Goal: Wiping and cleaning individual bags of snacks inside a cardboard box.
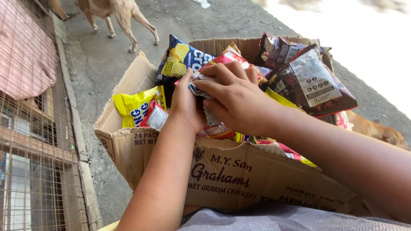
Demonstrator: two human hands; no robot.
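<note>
1. Tan dog (117, 13), top left, standing on concrete ground (102, 60); only legs + belly show.
2. 2nd tan dog (376, 130), right edge, partly behind box.
3. Wire-mesh cage (30, 141) w/ wood frame, left side.
4. Pink cloth (23, 47) draped over cage top.
5. Gray fabric (274, 220) at btm edge, nearest cam.
6. Bright sunlit patch (364, 38) top rt, washed out.

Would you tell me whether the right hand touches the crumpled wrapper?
Touching: the head view shows the right hand lying over the crumpled wrapper, fingers pressed on it.
</note>
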